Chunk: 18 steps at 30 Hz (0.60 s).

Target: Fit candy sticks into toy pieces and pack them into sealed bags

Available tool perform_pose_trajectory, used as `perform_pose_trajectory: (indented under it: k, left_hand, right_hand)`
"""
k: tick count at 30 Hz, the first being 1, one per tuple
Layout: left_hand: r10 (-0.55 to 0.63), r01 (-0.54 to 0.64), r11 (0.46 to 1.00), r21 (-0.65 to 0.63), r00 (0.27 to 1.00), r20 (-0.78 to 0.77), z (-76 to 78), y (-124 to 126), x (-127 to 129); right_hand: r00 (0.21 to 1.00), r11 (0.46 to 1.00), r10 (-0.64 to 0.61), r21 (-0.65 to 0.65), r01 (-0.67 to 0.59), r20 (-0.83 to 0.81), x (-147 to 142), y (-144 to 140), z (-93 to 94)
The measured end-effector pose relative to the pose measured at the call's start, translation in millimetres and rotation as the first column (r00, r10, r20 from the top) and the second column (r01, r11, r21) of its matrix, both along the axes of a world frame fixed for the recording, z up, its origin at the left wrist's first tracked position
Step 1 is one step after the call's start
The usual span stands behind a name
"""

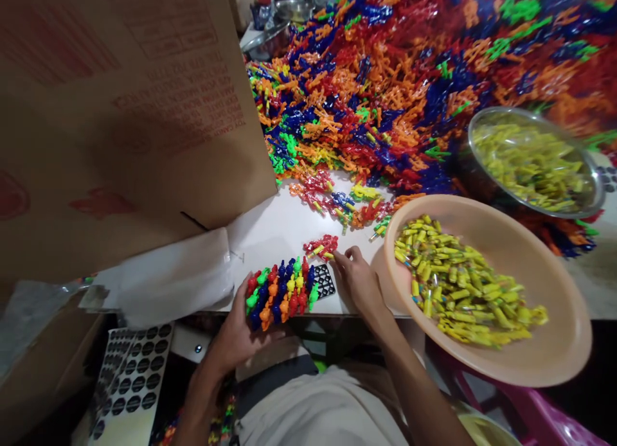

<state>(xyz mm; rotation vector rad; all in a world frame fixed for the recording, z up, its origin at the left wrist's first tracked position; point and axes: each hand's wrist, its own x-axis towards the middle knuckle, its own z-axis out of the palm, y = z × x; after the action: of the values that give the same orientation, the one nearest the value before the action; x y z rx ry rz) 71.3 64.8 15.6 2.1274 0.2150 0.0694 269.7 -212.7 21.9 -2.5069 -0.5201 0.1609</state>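
My left hand (241,333) is closed around the left end of a black grid rack (325,281) at the table's front edge. Rows of small plastic toy figures (282,292) in red, green, blue, orange and yellow fill most of the rack; its right end shows bare holes. Just right of the rack, my right hand (359,279) has its fingers curled in a pinch at the yellow tube of a red toy figure (322,245) lying on the table. Behind it lies a loose row of wrapped figures with yellow tubes (344,202).
A large heap of wrapped figures (385,86) covers the back. On the right stand a peach basin (569,330) and a metal bowl (598,195), both holding yellow tubes. A cardboard box (159,195) walls off the left. Round-sticker sheets (137,369) lie below it.
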Motion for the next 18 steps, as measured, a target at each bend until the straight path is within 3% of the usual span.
perform_pose_trajectory:
  k: [4, 6, 8, 11, 13, 18]
  left_hand:
    - [0.003, -0.039, 0.956, 0.291, 0.992, 0.123, 47.6, -16, -3]
    - [-0.042, -0.052, 0.894, 0.445, 0.979, 0.199, 68.9, -41, 18]
    - [-0.067, -0.048, 0.818, 0.574, 0.982, 0.176, 84.2, -72, 48]
    - [0.022, -0.041, 0.699, 0.714, 0.999, 0.036, 97.0, -109, 89]
    - [0.061, -0.008, 0.653, 0.757, 0.997, -0.042, 101.1, -120, 103]
    - [-0.056, 0.08, 0.66, 0.747, 0.997, -0.057, 102.7, -105, 103]
  right_hand:
    - [0.998, 0.998, 0.004, 0.07, 0.0, -0.055, -9, -1, 2.7]
    - [0.994, 0.992, 0.001, 0.125, 0.013, -0.112, -18, -6, 3.2]
    - [0.98, 0.982, 0.018, 0.186, 0.019, -0.197, -28, -12, 3.2]
    - [0.939, 0.959, 0.067, 0.281, 0.032, -0.336, -40, -20, 4.7]
    - [0.904, 0.938, 0.099, 0.343, 0.055, -0.416, -46, -25, 7.8]
    - [0.788, 0.861, 0.224, 0.495, 0.116, -0.574, -55, -34, 16.8]
